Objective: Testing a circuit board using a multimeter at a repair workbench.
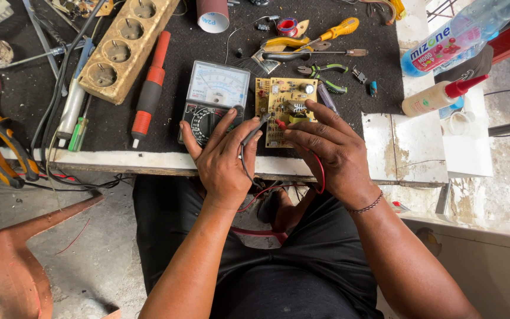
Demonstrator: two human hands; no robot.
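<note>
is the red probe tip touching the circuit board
Touching: the head view shows the red probe, pinched in the right hand, with its tip resting on the circuit board.

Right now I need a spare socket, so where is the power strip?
In the head view the beige power strip lies diagonally at the upper left of the black mat, just left of the red-and-black tool handle and the analog multimeter.

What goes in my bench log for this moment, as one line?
left hand: holds black probe | right hand: holds red probe | both tips on circuit board | analog multimeter beside
</note>
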